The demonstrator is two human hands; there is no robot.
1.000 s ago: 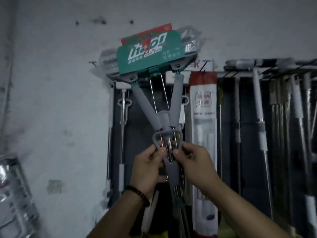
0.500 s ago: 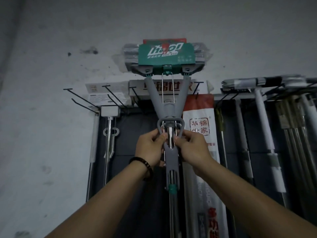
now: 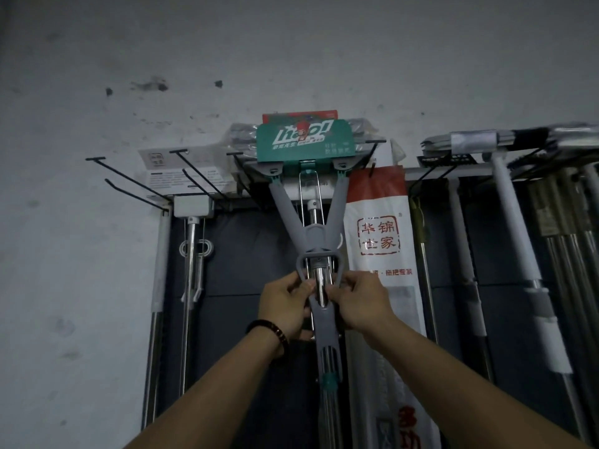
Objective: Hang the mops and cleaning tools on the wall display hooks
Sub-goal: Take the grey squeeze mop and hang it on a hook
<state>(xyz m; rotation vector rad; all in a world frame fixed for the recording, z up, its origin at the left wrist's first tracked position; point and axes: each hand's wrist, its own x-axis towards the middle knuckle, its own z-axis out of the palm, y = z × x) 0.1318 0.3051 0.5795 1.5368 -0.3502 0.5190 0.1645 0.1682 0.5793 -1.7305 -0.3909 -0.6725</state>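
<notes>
Mop (image 3: 319, 236) now stands upright, no longer leaning left as a second ago, its green-labelled head lower, among the wall hooks (image 3: 179, 152) and just beside the bagged mop (image 3: 377, 238). My left hand (image 3: 285, 306) and right hand (image 3: 359, 303) each pinch its grey pull loop, fingers curled. I judge seating unconfirmed; hold before release.

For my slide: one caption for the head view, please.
Left hand and right hand hold a grey mop up at the wall hooks.

Left hand (image 3: 285, 307), right hand (image 3: 363, 304) raised side by side, both pinching.
</notes>
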